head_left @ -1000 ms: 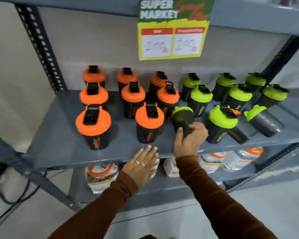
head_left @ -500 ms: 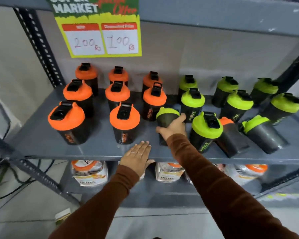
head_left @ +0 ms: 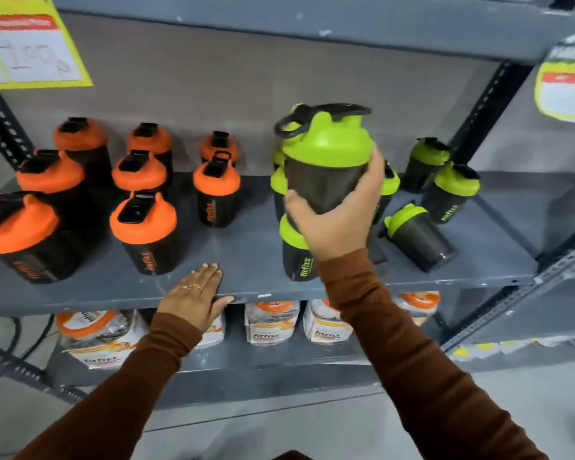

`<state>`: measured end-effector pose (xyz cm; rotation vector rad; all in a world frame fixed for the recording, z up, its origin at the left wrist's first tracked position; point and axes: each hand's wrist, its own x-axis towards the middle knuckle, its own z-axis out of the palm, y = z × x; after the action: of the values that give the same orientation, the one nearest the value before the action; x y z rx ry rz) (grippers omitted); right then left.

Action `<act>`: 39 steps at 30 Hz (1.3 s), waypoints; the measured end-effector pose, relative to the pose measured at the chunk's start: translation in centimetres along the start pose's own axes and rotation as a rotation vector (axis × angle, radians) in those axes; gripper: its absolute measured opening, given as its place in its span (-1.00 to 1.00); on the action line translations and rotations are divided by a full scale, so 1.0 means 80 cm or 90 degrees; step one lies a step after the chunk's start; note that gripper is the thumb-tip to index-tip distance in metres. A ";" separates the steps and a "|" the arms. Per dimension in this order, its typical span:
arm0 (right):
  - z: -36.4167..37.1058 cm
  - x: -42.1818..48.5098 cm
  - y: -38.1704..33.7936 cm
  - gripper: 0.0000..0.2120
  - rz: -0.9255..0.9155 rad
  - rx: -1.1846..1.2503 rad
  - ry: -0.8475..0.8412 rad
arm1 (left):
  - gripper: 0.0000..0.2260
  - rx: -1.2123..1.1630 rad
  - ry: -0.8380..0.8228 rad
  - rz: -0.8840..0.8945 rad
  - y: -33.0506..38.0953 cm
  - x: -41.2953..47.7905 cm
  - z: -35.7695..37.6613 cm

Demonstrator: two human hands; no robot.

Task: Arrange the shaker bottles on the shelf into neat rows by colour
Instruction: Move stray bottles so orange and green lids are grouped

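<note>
Green-lidded shaker bottle held up in the air above the shelf, upright with a slight tilt, its dark body wrapped by the right hand. Fingers curl round the right side just under the lid, thumb on the left side of the body; firm closed grip. Black carry loop and flip cap stand up from the green lid.

Directly below and behind the raised bottle: more green-lidded bottles, partly hidden by the hand and the forearm. The front one stands upright near the shelf's front edge, "fitfizz" lettering readable on its side. To the right, one green-lidded bottle lies tipped over, lid pointing up-left. Two further green ones stand upright near the back right corner.

Left half of the shelf: orange-lidded bottles, all upright, in rough rows running front to back. Eight count, with a clear gap between them and the green group.

Left hand lies flat, palm down, on the front lip of the shelf between the two colour groups, fingers spread and extended, holding nothing. Rings on two fingers. Both arms in brown sleeves.

Shelf beneath carries white and orange pouches marked "fitfizz". Yellow price sign hangs top left, a second one at the right edge, blurred.
</note>
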<state>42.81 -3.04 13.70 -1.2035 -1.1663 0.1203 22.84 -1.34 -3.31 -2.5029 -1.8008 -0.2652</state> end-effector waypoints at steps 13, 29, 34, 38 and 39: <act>-0.131 0.055 0.149 -0.01 0.303 -0.120 0.025 | -0.25 0.010 -0.076 -0.026 0.022 0.013 0.000; -0.132 0.043 0.176 0.03 0.311 -0.326 -0.134 | -0.25 0.030 -0.093 -0.047 0.030 0.011 -0.009; -0.113 0.007 0.135 -0.38 0.034 -0.388 0.025 | -0.25 0.027 -0.092 -0.053 0.030 0.009 -0.008; -0.073 -0.003 0.133 -0.37 -0.001 -0.459 -0.301 | -0.25 0.023 -0.090 -0.054 0.032 0.010 -0.011; -0.064 -0.005 0.139 -0.31 0.019 -0.504 -0.353 | -0.25 0.023 -0.089 -0.055 0.032 0.010 -0.012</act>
<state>51.81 -1.96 5.47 -1.9588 -1.7654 0.0052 25.39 -1.57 -2.09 -2.4789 -1.9493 -0.0612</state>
